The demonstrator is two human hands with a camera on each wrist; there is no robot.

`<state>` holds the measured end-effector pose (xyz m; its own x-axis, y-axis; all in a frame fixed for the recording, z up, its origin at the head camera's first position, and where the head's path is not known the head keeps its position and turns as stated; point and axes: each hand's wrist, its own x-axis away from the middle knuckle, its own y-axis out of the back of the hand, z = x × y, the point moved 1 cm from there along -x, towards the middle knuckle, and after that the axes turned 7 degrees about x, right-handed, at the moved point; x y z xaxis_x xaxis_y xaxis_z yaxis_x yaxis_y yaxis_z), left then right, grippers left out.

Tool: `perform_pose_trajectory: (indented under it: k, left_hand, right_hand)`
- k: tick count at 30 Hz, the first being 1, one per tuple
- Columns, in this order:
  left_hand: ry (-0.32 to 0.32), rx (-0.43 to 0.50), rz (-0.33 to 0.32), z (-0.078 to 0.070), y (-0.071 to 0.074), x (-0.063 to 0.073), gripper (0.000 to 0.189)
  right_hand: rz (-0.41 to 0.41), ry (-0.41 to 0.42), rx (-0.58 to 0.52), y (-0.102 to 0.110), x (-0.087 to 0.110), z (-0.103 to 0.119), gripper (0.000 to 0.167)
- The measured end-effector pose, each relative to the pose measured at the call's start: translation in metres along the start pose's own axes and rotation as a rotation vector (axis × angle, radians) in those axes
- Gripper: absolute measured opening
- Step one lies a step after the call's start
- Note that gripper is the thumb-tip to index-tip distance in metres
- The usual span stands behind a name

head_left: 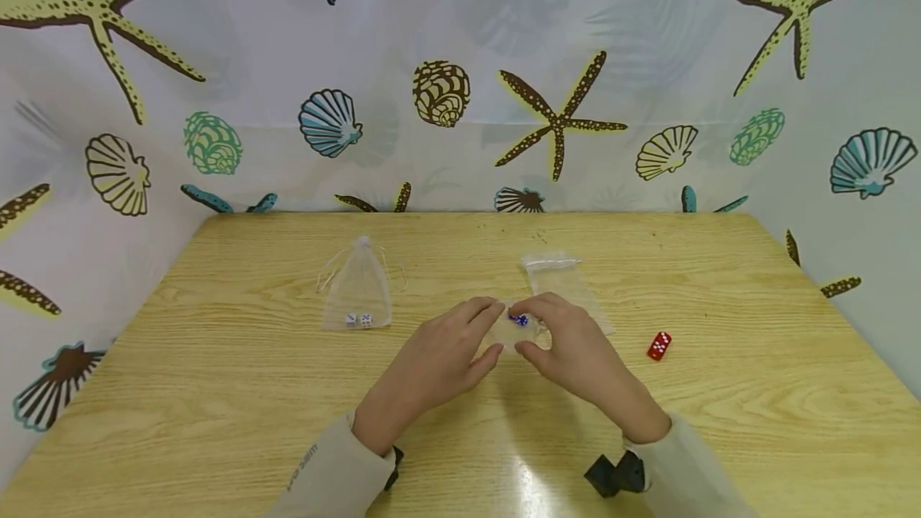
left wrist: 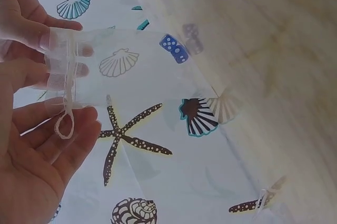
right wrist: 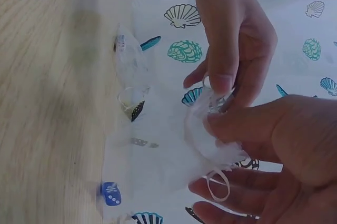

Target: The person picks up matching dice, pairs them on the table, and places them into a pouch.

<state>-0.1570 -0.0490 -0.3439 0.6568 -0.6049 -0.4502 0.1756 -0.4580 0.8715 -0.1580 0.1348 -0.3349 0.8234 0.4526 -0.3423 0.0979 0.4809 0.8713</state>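
A small sheer drawstring pouch (left wrist: 116, 84) hangs between my hands, with a pair of blue dice (left wrist: 174, 49) at its bottom. My left hand (head_left: 439, 354) pinches one side of the pouch's mouth between thumb and fingers. On the other side, my right hand (head_left: 576, 350) grips the gathered top edge. A loop of white cord (right wrist: 218, 186) sticks out beside the right fingers. In the left wrist view, several fingertips show through the sheer fabric near the opening.
To the left lies another sheer pouch (head_left: 358, 286) with white dice (head_left: 358, 320) in it. A flat sheer pouch (head_left: 564, 278) lies behind my right hand. Red dice (head_left: 659, 346) sit farther right on the wooden table (head_left: 216, 390). A patterned curtain (head_left: 460, 158) borders the back.
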Motion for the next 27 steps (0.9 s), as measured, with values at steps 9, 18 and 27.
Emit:
perform_pose_trajectory:
  k: [9,18,27]
  left_hand:
    - [0.044,0.017,-0.002,0.000,-0.001,-0.001,0.044]
    - [0.075,0.055,-0.032,0.004,-0.001,0.000,0.044]
    - [0.084,0.084,-0.028,0.005,-0.002,0.000,0.042]
  right_hand:
    - [0.063,-0.009,-0.115,0.019,0.004,-0.016,0.041]
    - [0.067,-0.183,-0.179,0.020,0.000,-0.026,0.024]
    - [0.117,-0.299,-0.441,0.003,-0.004,-0.034,0.023]
